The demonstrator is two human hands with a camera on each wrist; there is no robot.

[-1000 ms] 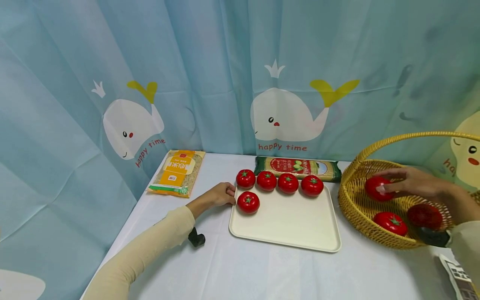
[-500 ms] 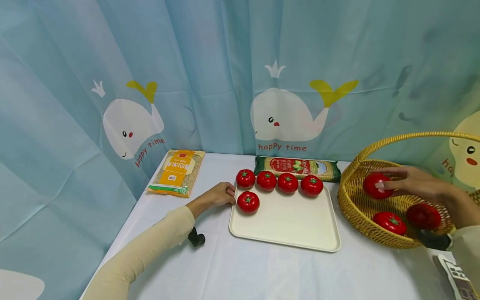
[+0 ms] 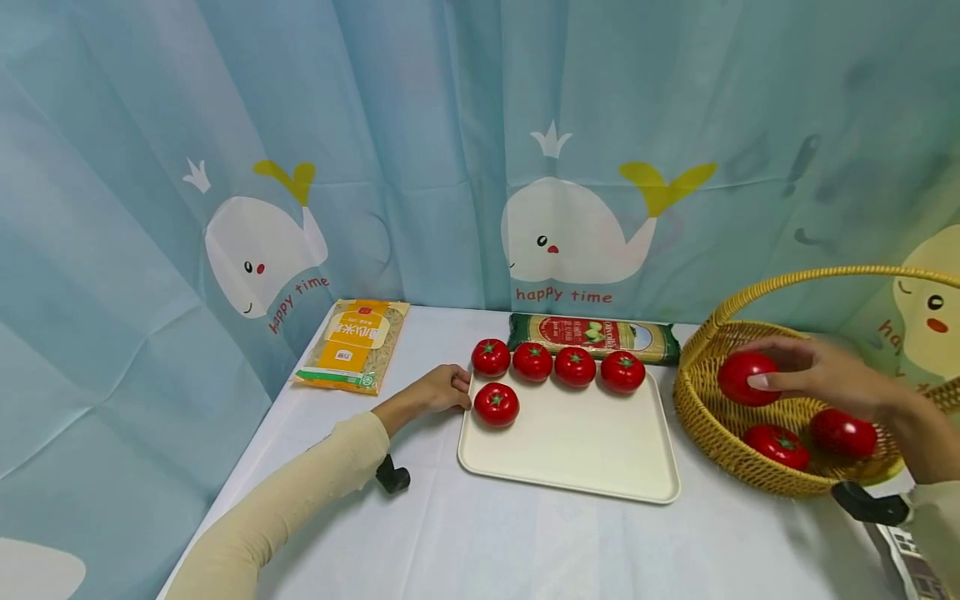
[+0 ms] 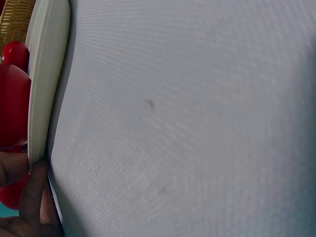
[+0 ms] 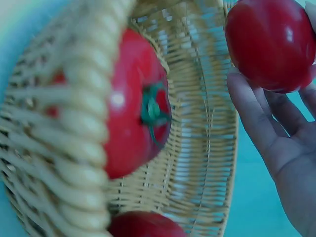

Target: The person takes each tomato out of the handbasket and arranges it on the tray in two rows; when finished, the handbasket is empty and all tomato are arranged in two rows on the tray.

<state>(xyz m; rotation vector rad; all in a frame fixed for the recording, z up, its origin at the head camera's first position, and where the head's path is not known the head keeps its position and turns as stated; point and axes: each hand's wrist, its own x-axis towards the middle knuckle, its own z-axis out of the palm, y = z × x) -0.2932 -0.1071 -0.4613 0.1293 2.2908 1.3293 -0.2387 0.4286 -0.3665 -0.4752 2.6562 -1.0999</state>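
The right hand (image 3: 843, 375) holds a tomato (image 3: 744, 379) between curved fingers and thumb, above the wicker basket (image 3: 699, 421) — two more tomatoes (image 3: 776, 446) lie inside. The left hand (image 3: 442, 389) pinches the white tray (image 3: 585, 442) at its edge — five tomatoes (image 3: 497, 405) sit on it.

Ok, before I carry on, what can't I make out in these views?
Head: the printed package, partly covered by the right sleeve and cut off by the frame edge.
Head: right end of the basket, cut off by the right edge.
Head: part of the held tomato, behind the right hand.
Head: fine print on the yellow bag, too small.
Left wrist: left hand pinching the tray, cut off by the left edge.
Right wrist: lower tomato, cut off by the bottom edge.
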